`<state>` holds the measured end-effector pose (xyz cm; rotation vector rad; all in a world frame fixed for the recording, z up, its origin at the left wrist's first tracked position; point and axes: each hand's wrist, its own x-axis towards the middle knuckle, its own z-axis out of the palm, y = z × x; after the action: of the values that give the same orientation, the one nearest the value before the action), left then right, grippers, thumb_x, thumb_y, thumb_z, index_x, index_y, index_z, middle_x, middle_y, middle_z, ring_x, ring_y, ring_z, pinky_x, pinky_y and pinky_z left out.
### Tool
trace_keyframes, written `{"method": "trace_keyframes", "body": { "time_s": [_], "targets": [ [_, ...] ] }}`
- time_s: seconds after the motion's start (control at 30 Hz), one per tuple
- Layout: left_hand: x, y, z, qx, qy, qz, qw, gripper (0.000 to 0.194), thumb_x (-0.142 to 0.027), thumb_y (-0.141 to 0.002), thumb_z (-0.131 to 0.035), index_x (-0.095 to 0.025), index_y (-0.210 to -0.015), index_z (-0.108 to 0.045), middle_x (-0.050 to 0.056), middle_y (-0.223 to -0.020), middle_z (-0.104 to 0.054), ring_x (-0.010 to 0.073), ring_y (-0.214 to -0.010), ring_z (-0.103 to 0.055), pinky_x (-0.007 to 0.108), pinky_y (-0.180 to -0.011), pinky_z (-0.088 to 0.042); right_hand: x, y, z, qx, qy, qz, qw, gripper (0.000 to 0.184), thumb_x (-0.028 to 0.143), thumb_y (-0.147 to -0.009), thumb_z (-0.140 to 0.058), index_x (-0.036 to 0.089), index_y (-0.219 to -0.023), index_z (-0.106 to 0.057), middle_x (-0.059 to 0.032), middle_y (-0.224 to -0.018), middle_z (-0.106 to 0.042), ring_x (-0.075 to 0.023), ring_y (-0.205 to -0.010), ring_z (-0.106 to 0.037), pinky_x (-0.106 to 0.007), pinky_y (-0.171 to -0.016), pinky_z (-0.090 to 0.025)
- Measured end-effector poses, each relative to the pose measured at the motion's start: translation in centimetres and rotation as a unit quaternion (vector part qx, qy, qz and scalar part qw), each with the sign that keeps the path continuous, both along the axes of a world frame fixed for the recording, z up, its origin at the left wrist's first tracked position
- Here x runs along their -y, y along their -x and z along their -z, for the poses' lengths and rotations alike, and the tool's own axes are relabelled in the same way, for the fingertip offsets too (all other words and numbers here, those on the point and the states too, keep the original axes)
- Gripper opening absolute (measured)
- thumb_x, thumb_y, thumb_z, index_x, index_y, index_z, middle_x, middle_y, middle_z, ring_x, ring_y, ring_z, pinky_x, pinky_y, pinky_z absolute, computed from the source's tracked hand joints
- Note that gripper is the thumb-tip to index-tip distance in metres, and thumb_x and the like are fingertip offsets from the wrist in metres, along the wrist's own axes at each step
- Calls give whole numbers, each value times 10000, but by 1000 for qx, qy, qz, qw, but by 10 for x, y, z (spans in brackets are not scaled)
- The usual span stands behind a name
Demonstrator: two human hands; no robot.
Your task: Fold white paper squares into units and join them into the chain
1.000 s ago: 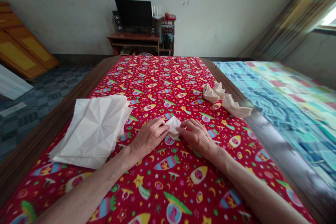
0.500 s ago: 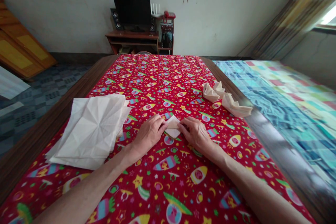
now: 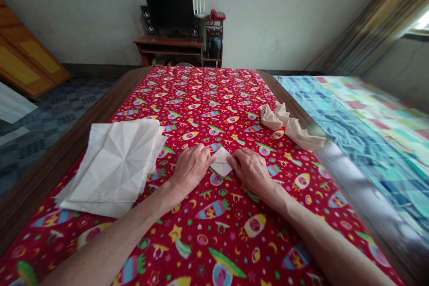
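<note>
Between my hands, a small folded paper square (image 3: 221, 163) lies on the red patterned cloth, turned so its corners point toward and away from me. My left hand (image 3: 193, 165) pinches its left corner, with the thumb against the paper. At the opposite corner, my right hand (image 3: 252, 169) is closed with thumb and curled fingers on the paper's edge. The fingertips partly cover both side corners. To the left lies a stack of creased white paper sheets (image 3: 115, 165). Several folded paper pieces with pointed tips (image 3: 303, 136) stand toward the table's right edge.
The red cloth (image 3: 214, 228) covers a dark wooden table (image 3: 110, 96). Beyond its far end stands a desk (image 3: 169, 42) with a monitor (image 3: 169, 11), speakers and a red telephone (image 3: 217, 15). A bed with a checked cover (image 3: 355, 111) adjoins the right side. An orange cabinet (image 3: 28, 53) stands left.
The view has tilted slightly, so the background sits a little higher. Both hands stay at the paper's side corners, and the small square looks nearly the same.
</note>
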<state>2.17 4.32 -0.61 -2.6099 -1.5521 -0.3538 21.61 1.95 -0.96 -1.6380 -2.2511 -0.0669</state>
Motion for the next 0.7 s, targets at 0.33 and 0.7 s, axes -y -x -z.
{"method": "trace_keyframes", "body": {
  "time_s": [0.33, 0.7],
  "targets": [
    [1, -1, 0, 0, -2, 0, 1000, 194, -329, -924, -503, -186, -818, -579, 34, -833, -602, 186, -780, -595, 305, -678, -391, -6, -1, 3, 72, -9, 20, 997, 311, 389, -948, -448, 186, -746, -569, -26, -700, -614, -157, -634, -564, -278, -564, -239],
    [-1, 2, 0, 98, 23, -12, 995, 109, -291, -873, -592, -188, -871, -556, 14, -845, -616, 185, -788, -605, 288, -670, -445, -7, -2, -2, 53, 36, 21, 998, 341, 424, -948, -428, 184, -755, -573, -23, -725, -640, -136, -633, -566, -267, -548, -202]
  ]
}}
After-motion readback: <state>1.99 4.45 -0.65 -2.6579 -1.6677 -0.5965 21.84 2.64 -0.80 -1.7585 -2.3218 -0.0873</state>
